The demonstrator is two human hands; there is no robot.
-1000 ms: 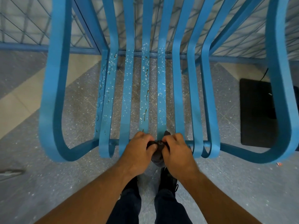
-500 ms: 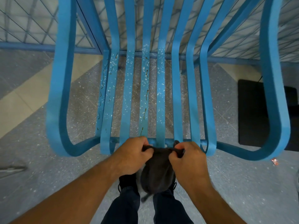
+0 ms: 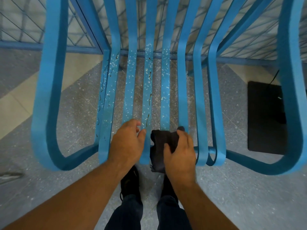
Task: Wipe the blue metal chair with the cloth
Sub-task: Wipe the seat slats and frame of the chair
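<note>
now the left hand (image 3: pixel 127 143) has let go of the dark cloth (image 3: pixel 162 146) and rests half open on the blue chair (image 3: pixel 131 90) seat slats, while only the right hand (image 3: pixel 180 152) grips the bunched cloth at the front edge.

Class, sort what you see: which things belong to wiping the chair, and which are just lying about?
Belongs to the job:
blue metal chair
dark cloth
right hand holding it
left hand

Just lying about:
black mat
wire fence

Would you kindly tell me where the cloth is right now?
The dark cloth is bunched in the right hand at the blue chair's front edge, beside the left hand.
</note>
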